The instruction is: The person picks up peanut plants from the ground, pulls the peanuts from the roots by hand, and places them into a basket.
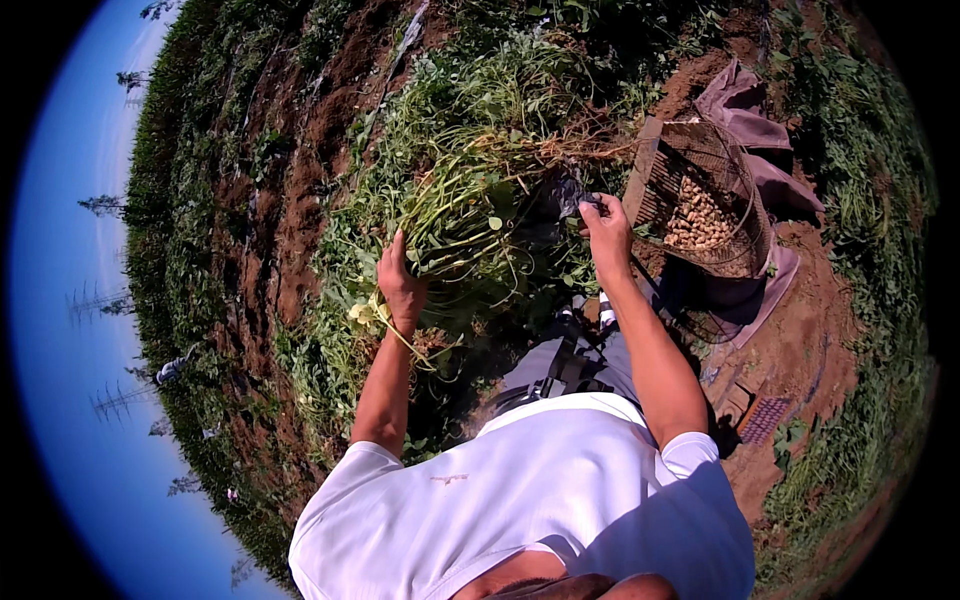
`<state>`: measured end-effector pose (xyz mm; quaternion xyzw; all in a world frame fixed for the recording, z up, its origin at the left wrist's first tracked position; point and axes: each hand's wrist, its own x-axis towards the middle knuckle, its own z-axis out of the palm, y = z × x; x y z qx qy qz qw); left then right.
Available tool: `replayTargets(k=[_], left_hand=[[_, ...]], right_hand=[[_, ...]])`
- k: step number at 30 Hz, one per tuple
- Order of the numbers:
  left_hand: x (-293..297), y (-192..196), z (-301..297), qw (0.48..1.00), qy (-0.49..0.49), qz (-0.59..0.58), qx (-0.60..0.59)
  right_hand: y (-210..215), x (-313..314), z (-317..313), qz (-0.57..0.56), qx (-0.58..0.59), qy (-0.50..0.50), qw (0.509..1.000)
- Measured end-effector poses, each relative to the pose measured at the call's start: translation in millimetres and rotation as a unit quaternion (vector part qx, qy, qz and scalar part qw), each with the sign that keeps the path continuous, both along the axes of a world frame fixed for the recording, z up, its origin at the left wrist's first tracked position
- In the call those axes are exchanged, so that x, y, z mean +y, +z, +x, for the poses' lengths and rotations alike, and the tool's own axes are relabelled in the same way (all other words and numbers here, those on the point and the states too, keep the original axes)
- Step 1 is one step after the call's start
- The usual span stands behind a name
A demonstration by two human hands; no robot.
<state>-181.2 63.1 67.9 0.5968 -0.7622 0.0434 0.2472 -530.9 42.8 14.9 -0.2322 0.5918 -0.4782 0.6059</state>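
The person's left hand (400, 282) is clenched around the green stems of an uprooted peanut plant (470, 205), its grip closed on the bundle low down where the stalks gather. The plant's leafy top spreads out over a heap of pulled peanut vines (440, 100) lying on the ground, and its brown roots (575, 148) point toward the wire basket (655, 170). The right hand (607, 232) is up at the root side of the same plant, just beside the basket's near rim, fingers pinched shut on something dark and small; what exactly sits in that grip cannot be told.

The wire basket stands tilted, just to the right of the right hand, and holds a pile of pale peanut pods (700, 215) in its bottom. Under and behind the basket lies a mauve cloth (745, 110), spread over the reddish-brown soil (810, 340). Nearer the person than the basket, a small dark gridded tray (765, 420) lies on the soil.

Left of the vine heap run bare furrows (300, 190) of the same soil between green rows. The person wears a white T-shirt (540, 500) and grey trousers (560, 365), the knees just below the held plant.
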Motion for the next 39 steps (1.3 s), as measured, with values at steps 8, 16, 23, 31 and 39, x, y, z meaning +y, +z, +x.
replayTargets(k=[8,16,23,31,39], left_hand=[[7,19,-59,0.966,-0.197,-0.082,-0.149],[17,32,-69,0.975,-0.151,0.140,-0.082],[47,76,-137,0.918,-0.130,0.245,0.284],[-57,27,-170,0.898,-0.191,0.392,0.060],[-20,-34,-189,0.957,-0.179,0.225,0.033]], right_hand=[[5,-42,47,0.139,-0.391,-0.208,0.886],[-60,-30,58,0.056,-0.527,-0.241,0.814],[-103,-5,41,-0.004,-0.567,-0.203,0.798],[-95,12,20,-0.123,-0.593,-0.143,0.783],[-108,20,-6,-0.179,-0.563,-0.065,0.804]])
